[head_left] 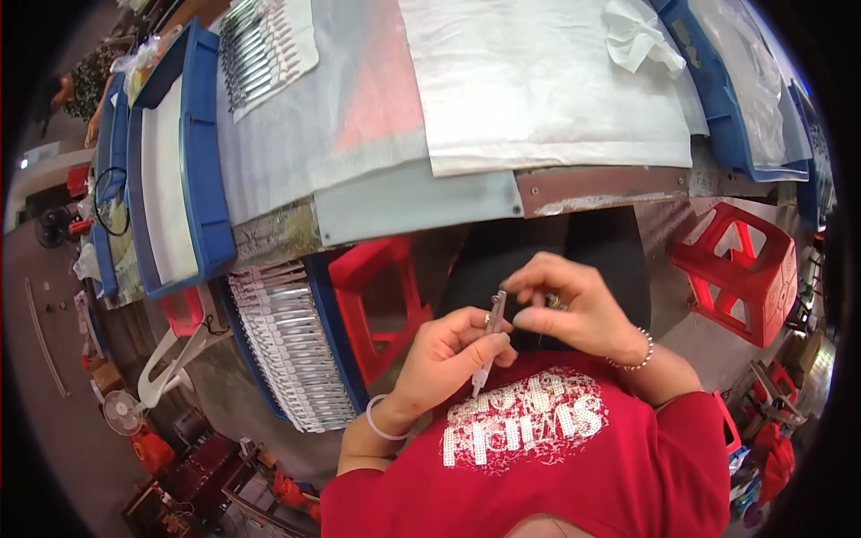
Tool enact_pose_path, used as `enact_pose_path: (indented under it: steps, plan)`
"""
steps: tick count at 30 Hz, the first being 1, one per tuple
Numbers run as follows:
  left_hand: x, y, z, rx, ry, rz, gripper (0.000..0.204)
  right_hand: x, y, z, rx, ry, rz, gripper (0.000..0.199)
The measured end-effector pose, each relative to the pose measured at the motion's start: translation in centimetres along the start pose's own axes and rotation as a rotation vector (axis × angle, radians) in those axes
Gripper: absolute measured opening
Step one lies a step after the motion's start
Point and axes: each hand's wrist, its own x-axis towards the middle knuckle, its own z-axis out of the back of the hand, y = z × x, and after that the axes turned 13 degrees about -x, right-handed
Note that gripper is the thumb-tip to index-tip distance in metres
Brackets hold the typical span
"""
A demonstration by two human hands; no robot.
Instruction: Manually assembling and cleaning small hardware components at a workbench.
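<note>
My left hand (459,351) is closed around a slim silver metal piece with a white lower end (495,312), held upright in front of my red shirt. Its top pokes out above the thumb and fingers. Just right of it, my right hand (574,309) is curled, its index fingertip close to the top of that piece. Something small and yellowish shows among the right fingers, too small to name. Similar slim silver-and-white pieces lie in tight rows in a blue tray (291,345) to the left, below table height.
More such pieces (265,49) lie on the table's far left. White paper (547,90) covers the tabletop, with crumpled tissue (639,38) on it. Blue bins (202,152) stand left, another blue bin (726,117) right. Red stools (749,269) flank my legs. A person is far left.
</note>
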Motion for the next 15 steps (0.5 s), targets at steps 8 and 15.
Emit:
enact_pose_path:
  steps: [8,15]
  plan:
    - [2.9,-3.4,-3.2,0.070,-0.046,0.015,0.018,2.7,0.8,1.4,0.630,0.090,-0.114,0.012]
    - [5.1,-6.5,-5.4,-0.039,-0.094,0.084,0.024,4.5,1.6,4.0,0.796,0.102,-0.120,0.008]
